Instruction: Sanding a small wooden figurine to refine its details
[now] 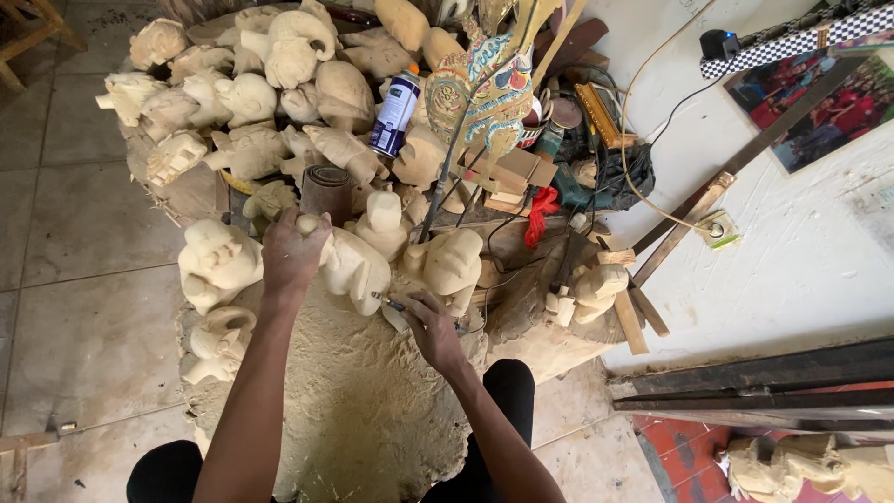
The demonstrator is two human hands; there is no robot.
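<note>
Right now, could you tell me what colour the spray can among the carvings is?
The spray can is dark blue and white, seen from the head view.

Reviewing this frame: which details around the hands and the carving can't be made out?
- Head view: the top of the pale wooden carving is covered by the left hand.
- Head view: the tool is mostly hidden in the right hand; its tip is too small to identify.
- Head view: the spray can label is too small to make out.
- Head view: the carving at bottom right is cut off by the frame edge.
</note>
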